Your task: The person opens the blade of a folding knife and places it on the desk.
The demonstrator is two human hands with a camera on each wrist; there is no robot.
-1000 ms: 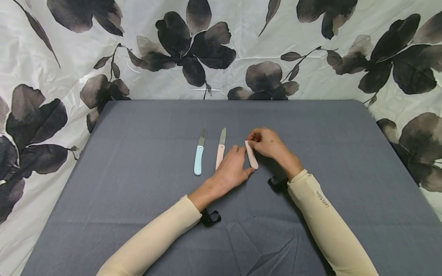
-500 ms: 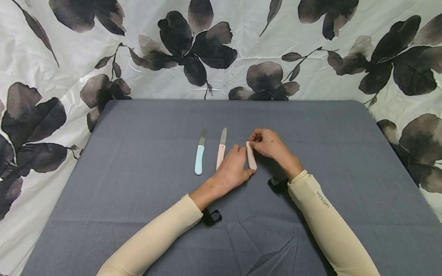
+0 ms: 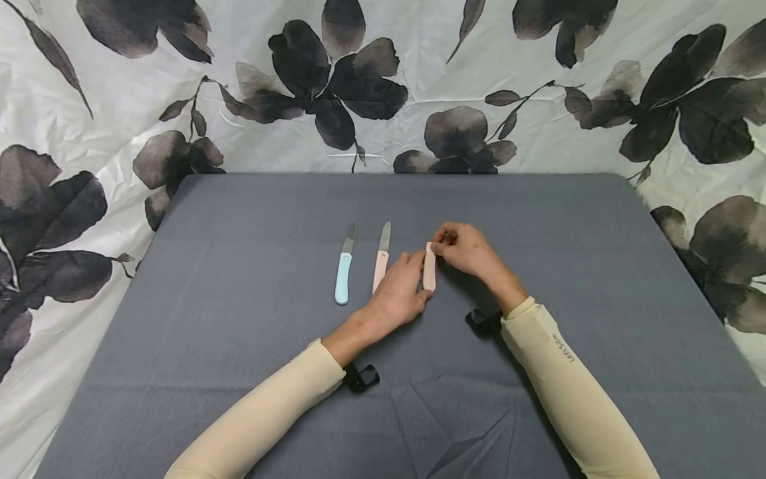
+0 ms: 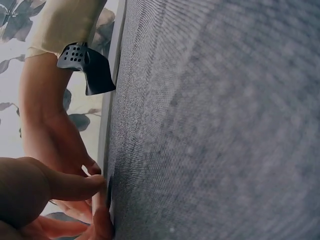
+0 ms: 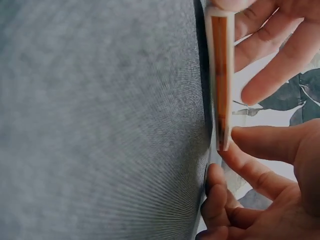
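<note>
A pale pink folding knife (image 3: 429,267), its handle seen without a blade sticking out, is between my two hands. My left hand (image 3: 396,287) holds it from the left, thumb at the near end and fingertips farther up its side. At its far end, my right hand (image 3: 463,247) pinches it between thumb and finger. In the right wrist view the knife (image 5: 222,75) shows an orange-brown slot along its edge, close over the grey cloth. A pink-handled knife (image 3: 382,263) with its blade out lies left of it, its lower handle partly hidden behind my left hand.
A light blue-handled knife (image 3: 343,276), blade out, lies farther left, roughly parallel to the pink-handled one. Grey cloth (image 3: 239,299) covers the table, creased near the front. A white floral sheet (image 3: 383,86) hangs behind it. Black straps (image 3: 362,378) show at both wrists.
The knife in my hands has turned, its near end swinging left so it stands straighter in the head view. My left hand has shifted slightly left; the right hand stays almost in place.
</note>
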